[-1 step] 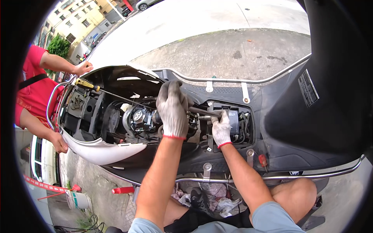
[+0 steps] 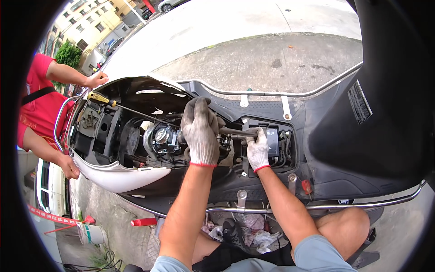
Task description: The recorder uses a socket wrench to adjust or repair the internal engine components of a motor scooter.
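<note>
Both my hands wear white knit gloves with grey coated fingers, over the opened body of a scooter [image 2: 312,156]. My left hand [image 2: 199,133], above the engine bay, is closed around one end of a dark rod-like piece [image 2: 236,132]. The other end runs to my right hand [image 2: 258,152], whose fingers are closed on it beside the dark battery [image 2: 272,141]. Whether it is a tool handle or a tube I cannot tell. Metal engine parts [image 2: 165,135] show left of my left hand, which hides part of the bay.
A long screwdriver with a yellow handle [image 2: 102,98] lies across the rear opening. A red-handled screwdriver [image 2: 306,187] rests on the footboard. At the left, a person in red [image 2: 43,102] has hands by the scooter's rear. A metal side rail [image 2: 272,210] runs near my knees.
My left hand has shifted very slightly down and to the left, still gripping the dark rod-like piece. My right hand stays almost in place.
</note>
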{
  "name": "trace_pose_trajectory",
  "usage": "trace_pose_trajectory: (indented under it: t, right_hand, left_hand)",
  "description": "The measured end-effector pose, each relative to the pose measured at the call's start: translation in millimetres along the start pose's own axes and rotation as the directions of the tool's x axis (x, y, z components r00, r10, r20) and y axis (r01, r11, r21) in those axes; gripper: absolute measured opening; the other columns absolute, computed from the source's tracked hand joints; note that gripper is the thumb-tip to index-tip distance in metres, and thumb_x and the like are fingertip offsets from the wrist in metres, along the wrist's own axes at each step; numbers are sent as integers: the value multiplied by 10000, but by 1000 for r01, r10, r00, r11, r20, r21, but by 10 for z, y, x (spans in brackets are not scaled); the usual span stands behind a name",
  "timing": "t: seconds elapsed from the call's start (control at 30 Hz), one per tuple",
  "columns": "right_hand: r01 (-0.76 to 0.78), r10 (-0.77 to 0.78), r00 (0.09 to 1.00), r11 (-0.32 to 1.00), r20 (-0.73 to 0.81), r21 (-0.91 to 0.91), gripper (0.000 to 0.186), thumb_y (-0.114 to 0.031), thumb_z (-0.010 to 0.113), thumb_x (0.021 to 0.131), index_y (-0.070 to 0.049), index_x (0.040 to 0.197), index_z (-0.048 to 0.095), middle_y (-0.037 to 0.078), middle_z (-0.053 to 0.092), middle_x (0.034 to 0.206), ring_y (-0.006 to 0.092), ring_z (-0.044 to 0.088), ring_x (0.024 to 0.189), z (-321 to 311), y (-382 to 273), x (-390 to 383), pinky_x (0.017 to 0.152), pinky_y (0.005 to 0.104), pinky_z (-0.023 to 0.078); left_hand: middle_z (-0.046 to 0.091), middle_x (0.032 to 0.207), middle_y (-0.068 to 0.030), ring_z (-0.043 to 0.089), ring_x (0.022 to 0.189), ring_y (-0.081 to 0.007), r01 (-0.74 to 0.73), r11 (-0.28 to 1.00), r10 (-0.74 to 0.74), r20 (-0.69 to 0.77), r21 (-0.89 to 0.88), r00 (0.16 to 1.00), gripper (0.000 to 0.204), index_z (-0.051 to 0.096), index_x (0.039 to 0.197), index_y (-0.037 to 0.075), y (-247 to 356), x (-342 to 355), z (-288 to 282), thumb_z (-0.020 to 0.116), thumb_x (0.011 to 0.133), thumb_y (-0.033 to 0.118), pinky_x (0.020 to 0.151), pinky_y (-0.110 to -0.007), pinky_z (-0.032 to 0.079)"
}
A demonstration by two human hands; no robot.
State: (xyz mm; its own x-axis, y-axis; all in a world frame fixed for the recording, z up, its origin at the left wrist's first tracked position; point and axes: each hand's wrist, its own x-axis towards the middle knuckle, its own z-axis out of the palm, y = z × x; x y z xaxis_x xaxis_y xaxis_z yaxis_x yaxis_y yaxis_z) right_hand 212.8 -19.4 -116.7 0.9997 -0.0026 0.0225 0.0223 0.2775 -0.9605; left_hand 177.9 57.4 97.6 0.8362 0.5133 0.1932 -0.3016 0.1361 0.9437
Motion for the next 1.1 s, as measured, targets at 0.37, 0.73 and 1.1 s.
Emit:
trace_pose_trajectory:
  t: [0.37,0.73,1.1]
  right_hand:
    - [136,-132,989,989,72,-63,94,2,552,925,-40,1007,569,109,672,912,179,666,814,52,-101,162,754,311,533]
    - [-151,132,985,972,113,182,84,-41,545,957,-10,1026,583,68,662,886,120,626,698,76,66,271,634,263,516]
    - [-139,135,990,975,34,174,108,-88,573,966,-11,1041,585,79,677,868,123,617,627,127,57,281,571,268,510]
  left_hand:
    - [351,597,39,314,482,-56,-164,986,164,-82,13,983,182,560,1042,62,-185,-613,-49,556,1012,242,489,-234,363]
    - [465,590,20,403,433,-56,-383,872,422,-73,304,904,214,594,920,-1,-227,329,244,514,1018,171,431,-222,378]
    - [517,593,4,443,460,-59,-432,720,461,90,543,883,213,647,923,-11,-293,744,247,527,984,155,424,-225,345]
